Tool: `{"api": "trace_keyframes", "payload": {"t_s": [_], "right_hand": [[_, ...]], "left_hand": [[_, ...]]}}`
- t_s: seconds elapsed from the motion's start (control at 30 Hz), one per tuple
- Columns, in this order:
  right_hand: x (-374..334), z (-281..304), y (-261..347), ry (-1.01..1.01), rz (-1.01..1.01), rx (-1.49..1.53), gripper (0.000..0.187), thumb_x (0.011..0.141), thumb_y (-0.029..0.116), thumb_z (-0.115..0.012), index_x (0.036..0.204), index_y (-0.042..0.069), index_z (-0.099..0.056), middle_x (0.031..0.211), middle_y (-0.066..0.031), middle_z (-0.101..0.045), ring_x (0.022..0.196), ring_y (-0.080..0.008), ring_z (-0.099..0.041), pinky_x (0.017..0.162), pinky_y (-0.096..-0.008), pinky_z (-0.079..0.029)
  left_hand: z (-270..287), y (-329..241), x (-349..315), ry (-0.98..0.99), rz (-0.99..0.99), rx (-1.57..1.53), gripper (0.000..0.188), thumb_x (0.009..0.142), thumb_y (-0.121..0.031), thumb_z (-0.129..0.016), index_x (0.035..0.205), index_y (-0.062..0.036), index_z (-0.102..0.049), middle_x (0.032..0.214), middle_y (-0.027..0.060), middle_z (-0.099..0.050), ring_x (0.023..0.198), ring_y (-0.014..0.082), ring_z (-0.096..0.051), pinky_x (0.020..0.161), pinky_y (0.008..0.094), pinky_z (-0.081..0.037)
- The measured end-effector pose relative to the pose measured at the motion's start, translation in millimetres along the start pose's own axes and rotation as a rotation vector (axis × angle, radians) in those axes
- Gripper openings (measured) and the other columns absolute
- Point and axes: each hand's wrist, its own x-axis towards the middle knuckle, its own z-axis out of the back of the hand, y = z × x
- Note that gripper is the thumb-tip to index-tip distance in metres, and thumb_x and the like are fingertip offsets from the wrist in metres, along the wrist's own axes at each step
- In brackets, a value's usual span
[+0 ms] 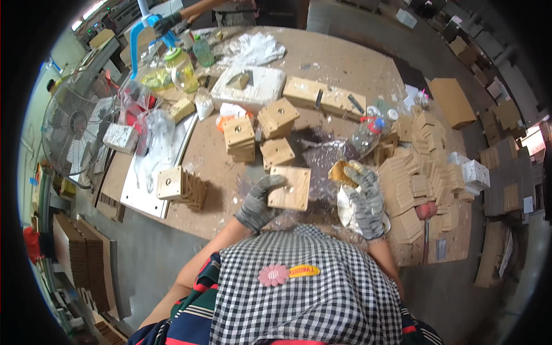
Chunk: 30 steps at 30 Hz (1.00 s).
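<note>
My left hand (258, 206), in a grey knit glove, is closed on the edge of a square wooden plate (290, 195). The plate is tilted up, with a hole in its middle and smaller ones near its corners. In its own grey glove, my right hand (366, 201) grips a yellow-brown pad (340, 172), which looks like a stained sponge. A crumpled white cloth (347, 211) lies under that hand. Just beyond the held plate are stacks of similar plates (238, 132), (278, 117) and a lower pile (277, 152). Another leaning stack (171, 184) stands to the left.
Many wooden plates (402, 181) are heaped at the right, near a plastic bottle (365, 138). A white foam block (248, 86), a long wooden block (325, 96) and a yellow-green jug (183, 72) stand farther back. A fan (77, 123) is at the left. Across the table, another person's gloved hand (167, 24) holds a blue tool.
</note>
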Motion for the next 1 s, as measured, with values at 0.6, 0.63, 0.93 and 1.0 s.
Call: {"api": "trace_keyframes", "payload": {"t_s": [0.6, 0.63, 0.93, 1.0], "right_hand": [[17, -42, 13, 0.279, -0.029, 0.164, 0.038, 0.082, 0.002, -0.062, 0.12, 0.0, -0.057, 0.133, -0.0092, -0.046, 0.122, -0.0196, -0.045, 0.104, -0.0296, -0.036], [17, -43, 13, 0.286, -0.025, 0.169, 0.038, 0.082, 0.002, -0.062, 0.12, 0.0, -0.057, 0.133, -0.0092, -0.046, 0.122, -0.0196, -0.045, 0.104, -0.0296, -0.036], [23, -59, 19, 0.397, 0.055, 0.061, 0.042, 0.085, 0.0, -0.058, 0.125, -0.003, -0.05, 0.133, -0.0117, -0.044, 0.123, -0.0203, -0.045, 0.104, -0.0303, -0.037], [24, -58, 16, 0.429, 0.15, -0.039, 0.051, 0.085, -0.003, -0.057, 0.132, -0.003, -0.037, 0.133, -0.0126, -0.043, 0.122, -0.0203, -0.047, 0.103, -0.0297, -0.038]], "left_hand": [[-17, -3, 11, -0.06, 0.22, -0.319, 0.066, 0.085, -0.059, -0.053, 0.128, -0.0095, -0.048, 0.112, 0.0139, -0.059, 0.097, 0.0271, -0.061, 0.084, 0.0484, -0.052], [-17, -1, 11, -0.063, 0.211, -0.319, 0.066, 0.085, -0.059, -0.053, 0.128, -0.0095, -0.048, 0.112, 0.0139, -0.059, 0.097, 0.0271, -0.061, 0.084, 0.0484, -0.052], [-8, 7, 4, 0.127, 0.148, -0.18, 0.041, 0.096, -0.036, -0.048, 0.128, -0.0099, -0.047, 0.115, 0.0054, -0.058, 0.098, 0.015, -0.06, 0.088, 0.0332, -0.051], [-7, 9, 3, 0.072, 0.158, -0.219, 0.042, 0.095, -0.035, -0.05, 0.128, -0.0089, -0.045, 0.116, 0.0075, -0.057, 0.098, 0.0154, -0.06, 0.089, 0.0338, -0.051]]}}
